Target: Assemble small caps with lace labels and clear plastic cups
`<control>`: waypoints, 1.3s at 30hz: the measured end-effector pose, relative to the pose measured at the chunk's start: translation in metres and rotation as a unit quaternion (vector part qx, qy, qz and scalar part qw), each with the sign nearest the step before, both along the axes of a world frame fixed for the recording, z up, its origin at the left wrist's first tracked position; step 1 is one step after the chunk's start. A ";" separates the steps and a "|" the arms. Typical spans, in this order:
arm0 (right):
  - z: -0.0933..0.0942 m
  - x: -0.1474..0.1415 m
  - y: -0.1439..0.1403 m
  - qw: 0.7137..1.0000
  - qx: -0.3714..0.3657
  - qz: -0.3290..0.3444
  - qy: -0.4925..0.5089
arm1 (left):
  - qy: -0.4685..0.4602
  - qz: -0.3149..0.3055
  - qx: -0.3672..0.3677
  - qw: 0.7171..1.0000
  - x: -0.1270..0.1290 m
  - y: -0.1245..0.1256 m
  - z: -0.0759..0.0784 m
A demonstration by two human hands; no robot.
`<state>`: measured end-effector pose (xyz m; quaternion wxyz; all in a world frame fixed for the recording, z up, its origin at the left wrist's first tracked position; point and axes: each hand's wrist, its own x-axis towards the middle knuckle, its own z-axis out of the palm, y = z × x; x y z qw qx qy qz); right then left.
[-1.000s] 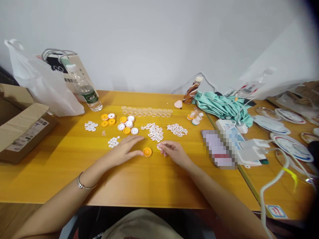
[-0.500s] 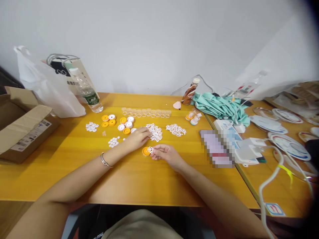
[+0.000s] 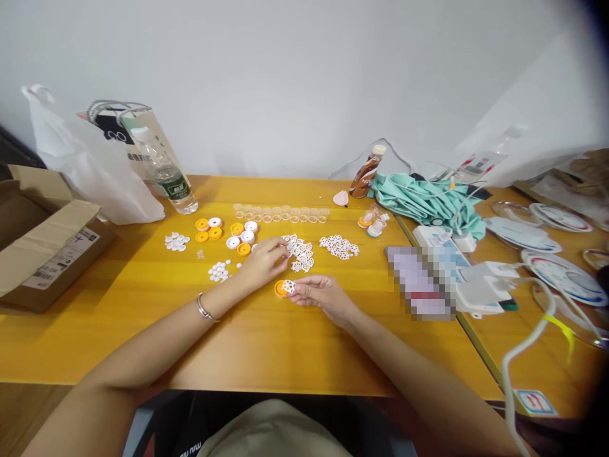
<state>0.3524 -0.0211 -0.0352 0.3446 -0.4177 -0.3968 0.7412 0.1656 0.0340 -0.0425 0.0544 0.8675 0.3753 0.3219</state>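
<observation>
My right hand [image 3: 328,299] pinches a small white openwork plastic piece [image 3: 288,287] between thumb and fingers. That piece is held over an orange round cap [image 3: 280,290] on the table, partly covering it. My left hand [image 3: 267,263] is at the left edge of a pile of white openwork pieces [image 3: 301,254], its fingers bent and loosely apart. Nothing shows clearly between them. A second group of openwork pieces [image 3: 339,246] lies to the right. Orange and white round caps [image 3: 243,249] stand left of my left hand, partly hidden by it.
Behind the piles runs a row of clear round cups [image 3: 280,216]. White discs [image 3: 219,271] lie at left. A water bottle [image 3: 176,187], carton [image 3: 52,247] and plastic bag [image 3: 99,171] stand farther left. At right are a phone [image 3: 419,282], power strip [image 3: 440,254] and green cloth [image 3: 423,200].
The whole view has shifted slightly. My left hand's fingers have drawn back a little from the pile, and some pieces have moved. My right hand still holds the openwork piece over the orange cap.
</observation>
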 end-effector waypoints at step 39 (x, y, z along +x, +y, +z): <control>0.060 -0.012 0.038 0.994 0.102 -0.014 0.039 | -0.258 -0.049 -0.025 0.965 -0.010 -0.024 0.054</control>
